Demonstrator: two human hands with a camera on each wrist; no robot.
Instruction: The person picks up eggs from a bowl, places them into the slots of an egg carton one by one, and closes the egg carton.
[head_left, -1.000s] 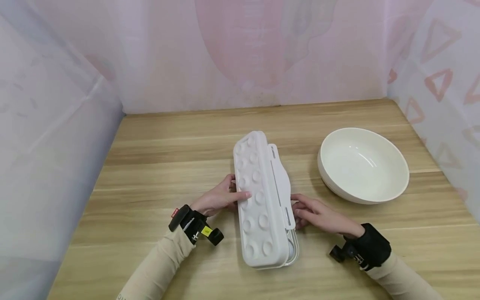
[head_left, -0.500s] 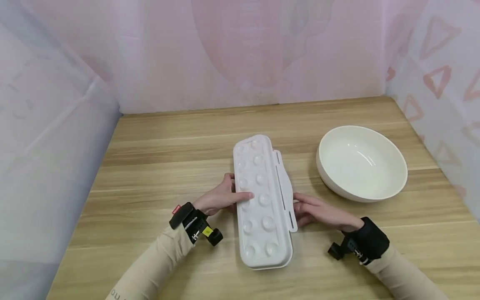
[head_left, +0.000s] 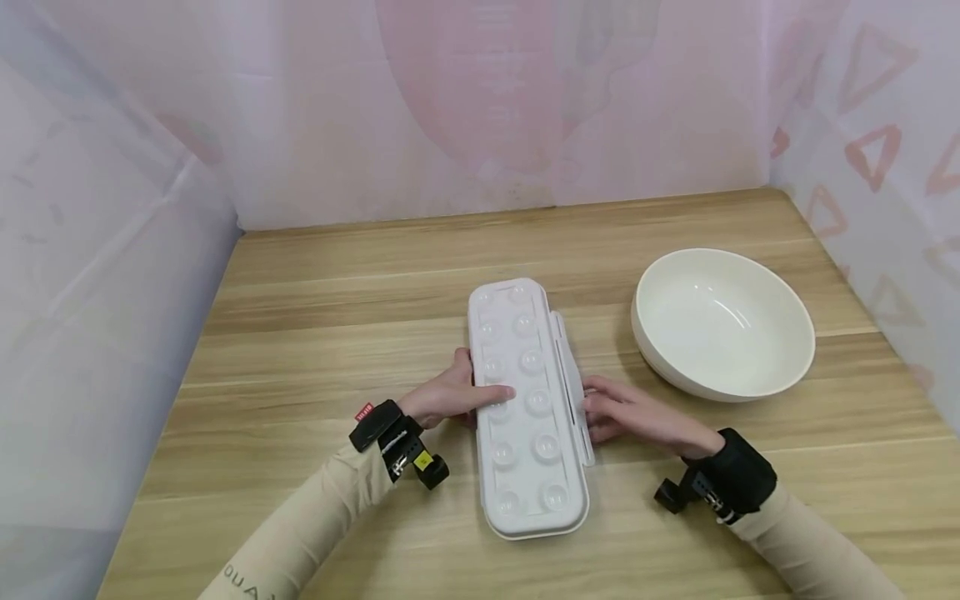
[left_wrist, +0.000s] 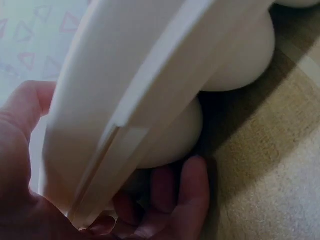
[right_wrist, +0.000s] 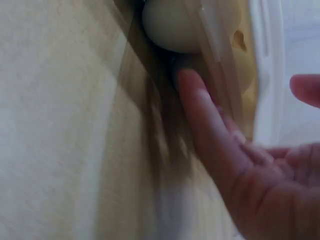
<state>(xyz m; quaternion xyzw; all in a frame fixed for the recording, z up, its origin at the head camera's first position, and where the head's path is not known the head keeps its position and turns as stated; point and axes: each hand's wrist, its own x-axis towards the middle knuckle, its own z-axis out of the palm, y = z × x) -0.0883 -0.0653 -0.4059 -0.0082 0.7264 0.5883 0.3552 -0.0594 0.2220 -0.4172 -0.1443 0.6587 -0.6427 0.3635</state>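
A white plastic egg box [head_left: 521, 479] with its domed lid down lies lengthwise at mid-table, in front of me. Along its right side runs a long clasp flap [head_left: 572, 379]. My left hand [head_left: 442, 395] grips the box's left side, thumb on the lid and fingers curled under the bottom. Rounded egg cups [left_wrist: 172, 137] bulge below the rim in the left wrist view, over the table. At the clasp side is my right hand [head_left: 637, 417]; the right wrist view shows its fingers [right_wrist: 207, 117] fairly straight under the edge, thumb apart. Whether they bear weight is unclear.
A large cream bowl [head_left: 723, 325] stands to the right, beyond my right hand. Printed cloth walls [head_left: 487, 108] enclose the wooden table [head_left: 337, 300] at the back and both sides.
The egg box has rolled flatter, its clasp side coming down so the lid now faces up. Its far end has shifted slightly nearer. Both hands have stayed at their sides of it.
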